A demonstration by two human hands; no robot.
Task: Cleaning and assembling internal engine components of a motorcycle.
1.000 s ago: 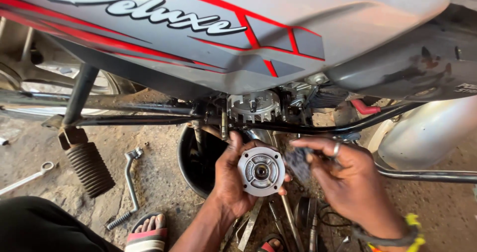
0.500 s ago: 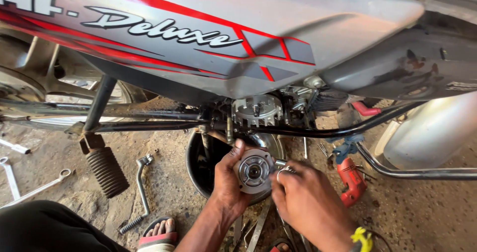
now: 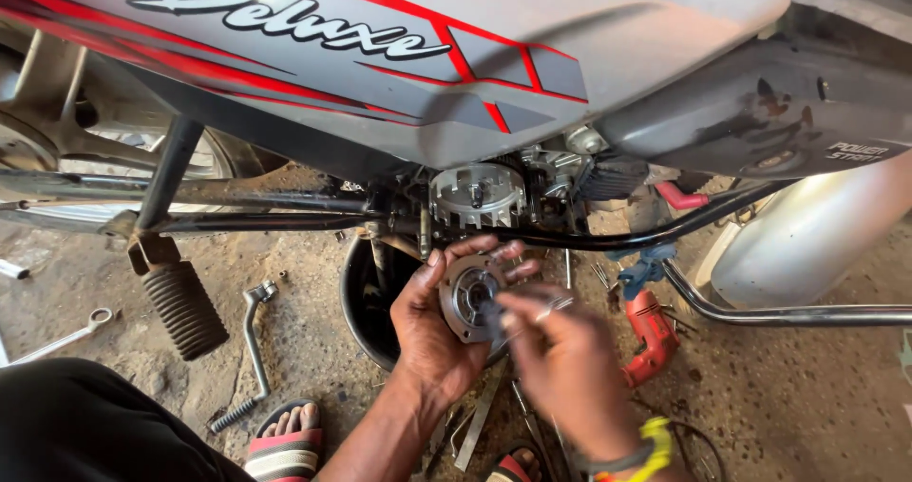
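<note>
Round metal plate (image 3: pixel 468 297), a disc with a hub in its middle, sits just below the open engine side of the motorcycle, over the black basin (image 3: pixel 366 302) on the ground. Going from left to right: a footrest with ribbed rubber (image 3: pixel 185 309) hangs from the frame, a bent kick lever (image 3: pixel 249 349) lies on the dirt floor, and then comes the left hand (image 3: pixel 432 325). This hand is closed around the left rim of the plate and holds it with its flat face turned toward the person, so its axis points up at the camera. The right hand (image 3: pixel 560 363) is just beside it, on the right, and its fingertips touch the centre of the plate; they seem to pinch something small, but I cannot tell what. Both hands are close together on the plate. Further right a red power drill (image 3: pixel 651 335) lies on the floor.
</note>
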